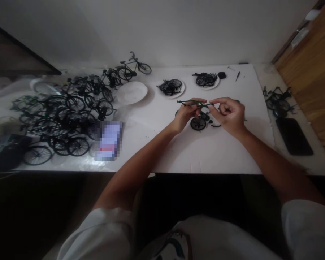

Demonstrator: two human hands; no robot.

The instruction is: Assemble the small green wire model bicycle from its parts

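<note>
My left hand (189, 112) grips a dark miniature bicycle frame (184, 103), held level above the white board. At the frame's right end, the thumb and index finger of my right hand (229, 111) pinch together; whatever lies between those fingertips is too small to make out. Directly below my hands, a small black spoked wheel (198, 123) rests on the board among other dark parts, partly covered by my fingers. A thin curved black piece (216, 125) lies just right of the wheel.
Many assembled model bicycles (76, 108) crowd the left side. White plates with black parts (170, 87) stand at the back, beside a pale plate (132, 92). A small screwdriver (237, 76) lies back right. A dark phone (294, 136) and another model bicycle (277, 99) sit at the right edge.
</note>
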